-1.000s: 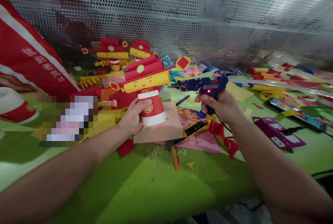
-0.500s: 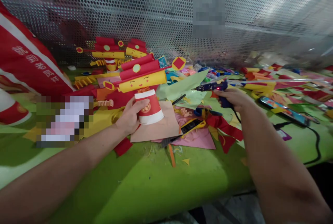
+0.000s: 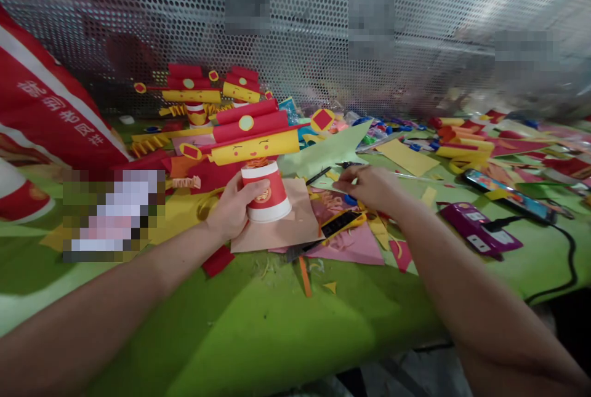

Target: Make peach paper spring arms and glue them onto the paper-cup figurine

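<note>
My left hand is closed round the side of a red and white paper cup, which stands upside down on a tan paper sheet. Above the cup sits a yellow paper roll with a drawn face and a red paper hat. My right hand reaches low over the scraps, fingers bent and drawn together; whatever they pinch is hidden. Just beyond it the dark tip of a glue gun shows, its body mostly behind the hand. A yellow and black cutter knife lies nearby.
Similar paper figures stand at the back. A purple power socket and a phone lie to the right. On the left are a blurred-out object, another cup and a red bag. A perforated metal wall closes the back.
My right hand has let go of the glue gun and moved left and down toward the scraps. A red paper strip there no longer shows. The left hand and cup have barely shifted.
</note>
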`<state>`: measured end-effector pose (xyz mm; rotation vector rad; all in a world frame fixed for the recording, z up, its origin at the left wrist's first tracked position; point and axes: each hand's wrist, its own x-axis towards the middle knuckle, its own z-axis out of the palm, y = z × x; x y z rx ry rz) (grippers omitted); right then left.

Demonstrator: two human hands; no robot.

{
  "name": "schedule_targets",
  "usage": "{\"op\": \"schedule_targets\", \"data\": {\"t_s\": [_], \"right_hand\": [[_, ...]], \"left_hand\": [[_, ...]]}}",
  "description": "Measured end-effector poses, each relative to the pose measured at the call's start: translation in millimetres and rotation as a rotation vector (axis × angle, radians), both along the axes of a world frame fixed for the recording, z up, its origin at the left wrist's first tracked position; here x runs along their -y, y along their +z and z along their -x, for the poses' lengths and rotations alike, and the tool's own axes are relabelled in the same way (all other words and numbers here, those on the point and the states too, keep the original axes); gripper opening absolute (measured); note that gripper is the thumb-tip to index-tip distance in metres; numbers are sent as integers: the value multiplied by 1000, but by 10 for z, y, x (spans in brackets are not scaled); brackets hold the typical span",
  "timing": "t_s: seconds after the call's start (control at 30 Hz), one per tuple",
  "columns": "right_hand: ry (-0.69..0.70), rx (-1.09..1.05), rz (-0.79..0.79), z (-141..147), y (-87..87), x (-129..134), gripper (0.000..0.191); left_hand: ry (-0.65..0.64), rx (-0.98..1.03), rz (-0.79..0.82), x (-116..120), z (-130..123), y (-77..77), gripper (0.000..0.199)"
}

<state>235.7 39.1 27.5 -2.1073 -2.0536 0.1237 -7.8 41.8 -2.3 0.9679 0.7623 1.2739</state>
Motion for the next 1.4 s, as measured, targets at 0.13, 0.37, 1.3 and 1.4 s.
{"op": "schedule_targets", "data": {"t_s": [0.13,0.37,1.3,1.4], "right_hand": [[-10,171,131,298,-53,88,31],[48,111,110,257,-176,36,17],[233,-1512,-27,680,-244,256,35],[221,-1490,-36,698,-239,259,38]], "left_hand": [[8,0,-2,2,4,-15,35],[-21,-33,-26,17,10,-36,41],[-41,-144,22,174,-99,-130,49],[-41,-143,27,187,-107,-122,49]]}}
